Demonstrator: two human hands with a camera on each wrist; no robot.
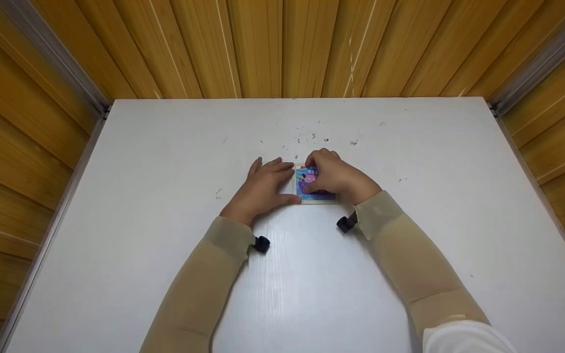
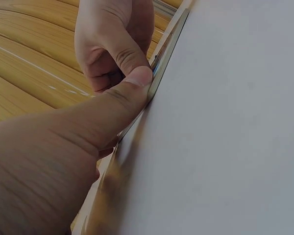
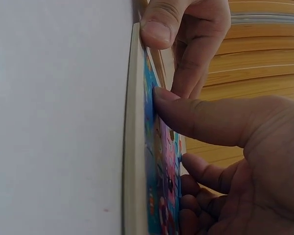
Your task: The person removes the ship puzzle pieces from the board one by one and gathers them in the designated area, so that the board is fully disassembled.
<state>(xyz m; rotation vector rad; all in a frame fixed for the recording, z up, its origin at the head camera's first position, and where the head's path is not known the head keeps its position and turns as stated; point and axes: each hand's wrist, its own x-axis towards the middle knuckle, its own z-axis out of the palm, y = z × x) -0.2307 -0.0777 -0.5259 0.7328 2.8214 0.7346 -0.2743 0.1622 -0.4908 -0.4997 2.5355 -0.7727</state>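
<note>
A small flat picture puzzle [image 1: 317, 197] lies on the table, bright blue, pink and purple inside a pale wooden rim [image 3: 132, 147]. My left hand [image 1: 264, 189] rests at its left side, fingers stretched out toward the upper left corner. The left thumb [image 2: 132, 81] presses on the rim at the lower left corner. From the right, my right hand [image 1: 334, 174] reaches over the picture with bent fingers. Its thumb [image 3: 196, 115] and fingertips grip across the coloured face. The right hand covers much of the picture, so the edges of any single piece cannot be told.
The white table [image 1: 165, 147] spreads out on all sides of the puzzle, with small dark marks [image 1: 326, 140] beyond it. Yellow wood-look panels [image 1: 263, 49] stand behind and at both sides. A small black camera [image 1: 262, 244] is on each wrist.
</note>
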